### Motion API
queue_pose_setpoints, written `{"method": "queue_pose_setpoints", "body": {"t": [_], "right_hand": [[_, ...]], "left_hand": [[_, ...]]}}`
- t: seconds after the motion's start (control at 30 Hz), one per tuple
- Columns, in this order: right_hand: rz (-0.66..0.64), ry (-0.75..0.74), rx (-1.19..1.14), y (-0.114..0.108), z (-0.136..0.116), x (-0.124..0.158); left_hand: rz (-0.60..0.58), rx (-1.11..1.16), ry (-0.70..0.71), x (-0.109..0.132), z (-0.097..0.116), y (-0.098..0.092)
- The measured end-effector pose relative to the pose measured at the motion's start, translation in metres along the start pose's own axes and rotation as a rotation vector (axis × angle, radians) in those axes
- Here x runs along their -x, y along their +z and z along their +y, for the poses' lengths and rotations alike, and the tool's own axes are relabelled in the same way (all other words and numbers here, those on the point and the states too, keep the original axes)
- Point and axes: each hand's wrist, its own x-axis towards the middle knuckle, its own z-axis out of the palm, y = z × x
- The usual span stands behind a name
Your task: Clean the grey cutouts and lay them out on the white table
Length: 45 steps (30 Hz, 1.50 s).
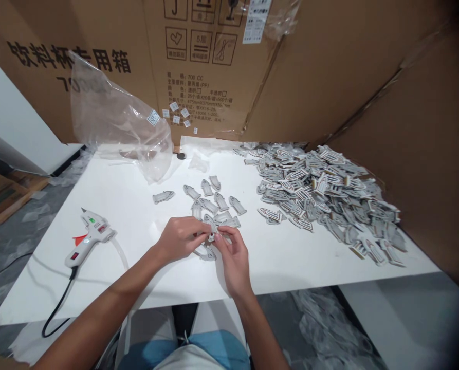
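A small grey fish-shaped piece (212,234) with a white edge sat between the person's two hands, held just above the white worktop (291,262). The left-hand grip (179,239) was closed on it from the side, fingers curled over the piece and thumb tucked beneath, though the exact contact was partly hidden. The right-hand grip (233,259) was pressed together at the thumb and forefinger, pinching the same piece from the other side.

A second curved grey piece (206,253) lay on the worktop directly under the hands, almost touching the left wrist's side of the pinch. Just ahead of the fingers, about a dozen similar fish shapes (221,202) were spread loosely in a small group, some overlapping, and one (163,197) lay a little apart to the left.

Farther right, a large heap of white-and-grey pieces (322,195) covered the worktop's far corner. To the left stood a white hot glue gun (88,236) on its side, with a red trigger and green-lit panel, a translucent glue stick (120,254) in its back and a black cord (57,303) trailing off the edge. A crumpled transparent plastic bag (117,121) leaned at the back, against a flattened printed cardboard carton (214,67) standing behind the worktop, with small white labels (179,113) stuck on it.
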Motion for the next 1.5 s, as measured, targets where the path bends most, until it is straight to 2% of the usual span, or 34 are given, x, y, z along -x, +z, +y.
{"method": "queue_pose_setpoints", "body": {"t": [0.3, 0.43, 0.53, 0.6, 0.67, 0.77, 0.83, 0.93, 1.03, 1.17, 1.3, 1.37, 1.5], "right_hand": [[0.031, 0.023, 0.054, -0.002, 0.000, -0.001], [0.106, -0.010, 0.101, -0.002, 0.002, -0.001], [0.165, -0.058, 0.243, -0.006, 0.003, 0.001], [0.201, -0.094, 0.411, -0.013, 0.003, 0.003], [0.211, -0.157, 0.607, -0.022, 0.003, 0.006], [0.145, -0.315, 0.840, -0.033, 0.002, 0.010], [0.103, -0.403, 0.913, -0.037, 0.002, 0.011], [0.103, -0.440, 0.937, -0.041, 0.000, 0.005], [0.184, -0.454, 0.958, -0.057, -0.004, -0.012], [0.396, -0.559, 1.191, -0.100, -0.011, -0.050], [0.382, -0.547, 1.277, -0.137, -0.014, -0.075], [0.367, -0.536, 1.272, -0.144, -0.013, -0.079], [0.378, -0.539, 1.245, -0.142, -0.011, -0.079]], "left_hand": [[-0.141, -0.056, 0.057, -0.008, 0.006, -0.010], [-0.179, 0.009, 0.052, -0.008, 0.009, -0.012], [-0.170, 0.055, 0.049, -0.009, 0.010, -0.013], [-0.122, -0.032, -0.011, -0.010, 0.007, -0.016], [-0.047, -0.184, -0.136, -0.010, 0.000, -0.020], [0.044, -0.342, -0.329, -0.008, -0.015, -0.025], [0.052, -0.390, -0.407, -0.005, -0.023, -0.027], [-0.019, -0.440, -0.458, -0.001, -0.028, -0.027], [-0.085, -0.480, -0.472, 0.000, -0.027, -0.028], [-0.114, -0.505, -0.496, 0.000, -0.025, -0.032], [-0.133, -0.430, -0.529, 0.002, -0.029, -0.033], [-0.121, -0.389, -0.544, 0.004, -0.031, -0.030], [-0.056, -0.313, -0.603, 0.008, -0.034, -0.025]]}}
